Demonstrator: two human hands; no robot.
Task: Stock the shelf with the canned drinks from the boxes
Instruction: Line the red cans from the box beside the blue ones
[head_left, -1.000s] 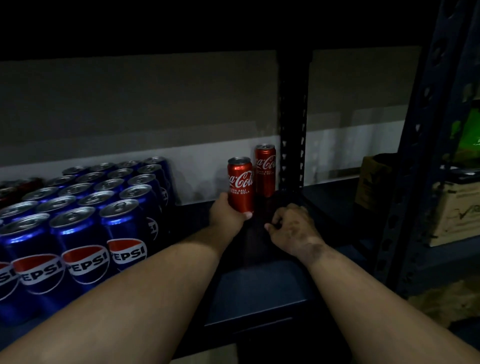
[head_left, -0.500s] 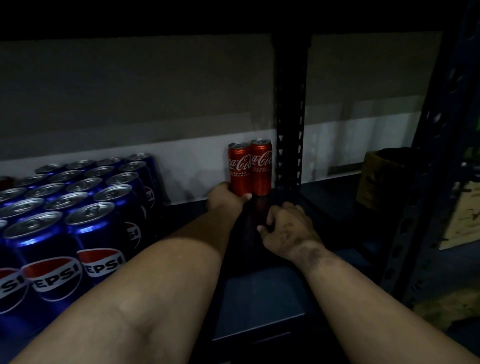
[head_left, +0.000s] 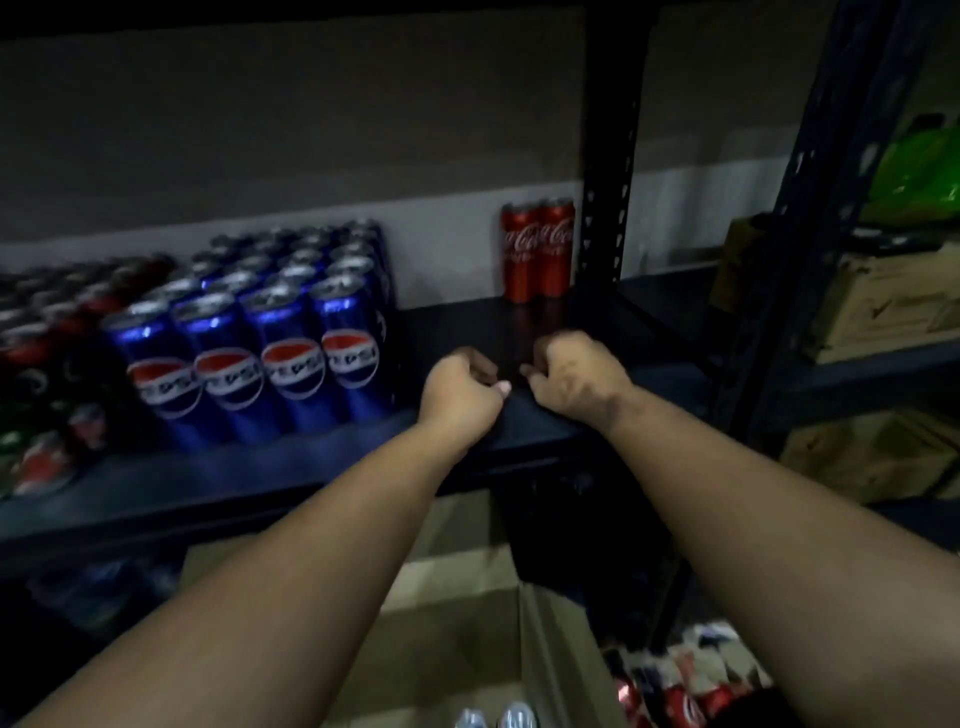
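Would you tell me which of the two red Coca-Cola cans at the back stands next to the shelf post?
The right Coca-Cola can: it stands beside the perforated post, while the left Coca-Cola can touches its other side, toward the Pepsi cans.

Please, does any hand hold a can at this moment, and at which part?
No. The left hand and right hand are curled and hold nothing; the two Coca-Cola cans stand apart.
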